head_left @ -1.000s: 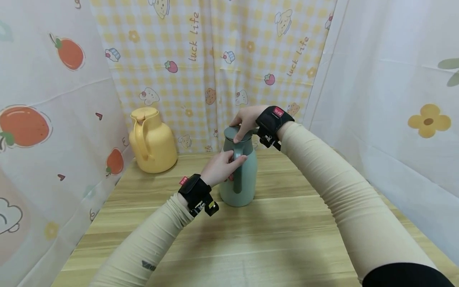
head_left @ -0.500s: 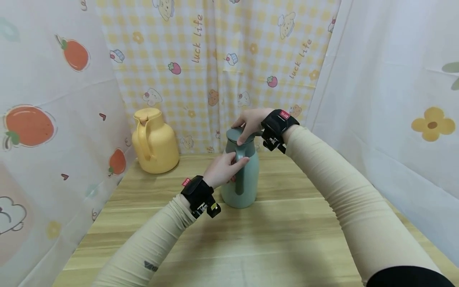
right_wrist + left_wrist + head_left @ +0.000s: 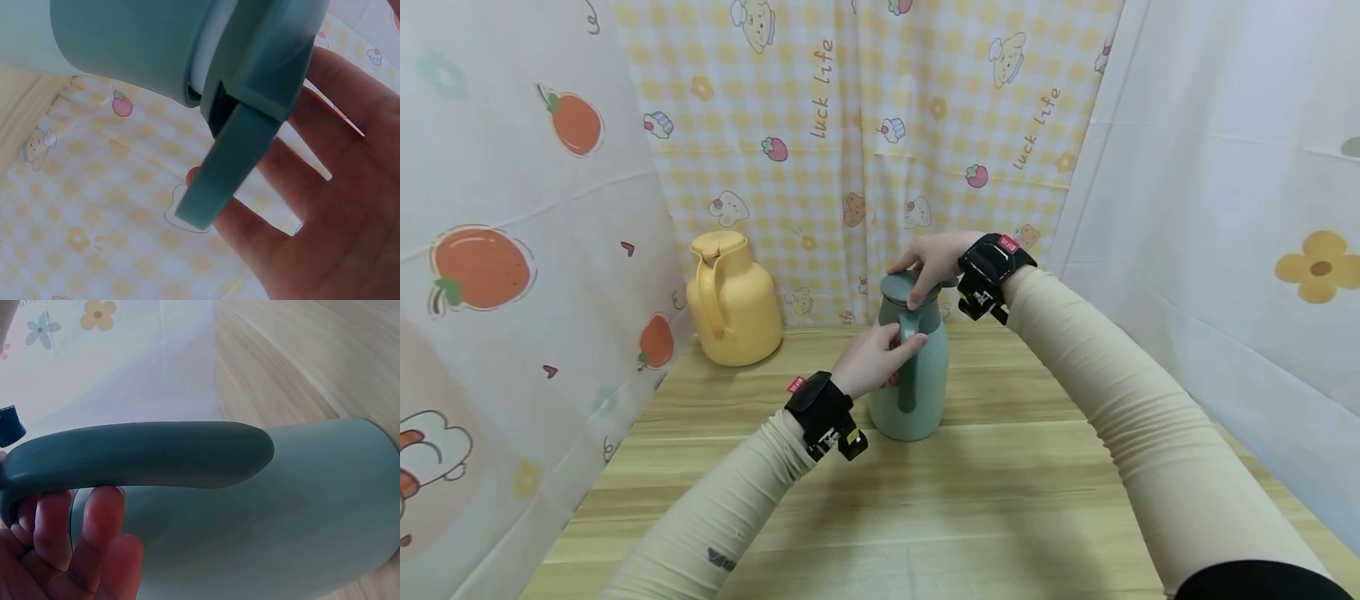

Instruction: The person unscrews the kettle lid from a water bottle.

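Observation:
A green vacuum jug [image 3: 925, 392] stands upright on the wooden table. My left hand [image 3: 868, 358] holds its handle [image 3: 907, 379] near the top; in the left wrist view, curled fingers [image 3: 103, 519] lie under the dark green handle [image 3: 144, 456]. The right hand [image 3: 934, 254] grips the jug's round lid [image 3: 901, 289] from above, thumb at the near edge and fingers toward the far side. In the right wrist view a flat tab [image 3: 228, 165] juts from the lid [image 3: 269, 56], with fingers behind it. A white band [image 3: 212, 44] shows between lid and neck.
A yellow vacuum jug [image 3: 741, 312] stands at the back left of the table [image 3: 1000, 492]. Behind hangs a yellow checked curtain [image 3: 820, 183]. White printed curtains [image 3: 587, 275] close off both sides.
The whole head view has shifted slightly, so everything appears a little lower and further right. Both hands keep their places on the green jug.

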Tool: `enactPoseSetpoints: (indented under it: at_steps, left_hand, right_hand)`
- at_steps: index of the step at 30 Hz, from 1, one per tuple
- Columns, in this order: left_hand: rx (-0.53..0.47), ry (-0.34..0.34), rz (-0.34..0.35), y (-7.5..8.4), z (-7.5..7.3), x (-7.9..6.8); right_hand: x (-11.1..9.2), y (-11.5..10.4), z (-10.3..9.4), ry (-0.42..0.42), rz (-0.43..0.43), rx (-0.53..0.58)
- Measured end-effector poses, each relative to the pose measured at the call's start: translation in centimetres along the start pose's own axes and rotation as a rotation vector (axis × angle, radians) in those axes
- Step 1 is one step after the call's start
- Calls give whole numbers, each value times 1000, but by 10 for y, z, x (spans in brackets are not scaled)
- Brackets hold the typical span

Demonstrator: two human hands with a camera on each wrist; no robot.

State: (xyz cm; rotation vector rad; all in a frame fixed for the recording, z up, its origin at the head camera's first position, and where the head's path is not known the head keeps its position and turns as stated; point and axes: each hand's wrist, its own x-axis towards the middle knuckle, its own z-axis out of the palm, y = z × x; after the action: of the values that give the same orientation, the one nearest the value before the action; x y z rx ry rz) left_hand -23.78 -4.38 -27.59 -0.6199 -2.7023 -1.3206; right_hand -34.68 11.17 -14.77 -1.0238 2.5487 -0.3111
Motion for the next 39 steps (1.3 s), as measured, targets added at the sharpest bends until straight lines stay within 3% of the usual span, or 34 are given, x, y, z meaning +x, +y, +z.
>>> enactPoseSetpoints:
  at_steps: [10,17,28,39]
  left_hand:
    - [-5,-3,-10,0,6,0]
    - [-35,-35,-25,0,8,-1]
    - [-25,-27,-19,0,7,0]
    - [-27,-11,-42,1,3,0]
  right_hand:
    - [-1,9,6,13,-38,50]
    - [-3,11,9,13,-65,28]
    - [-3,9,4,9,-95,30]
    - [-14,5,-15,98,-92,30]
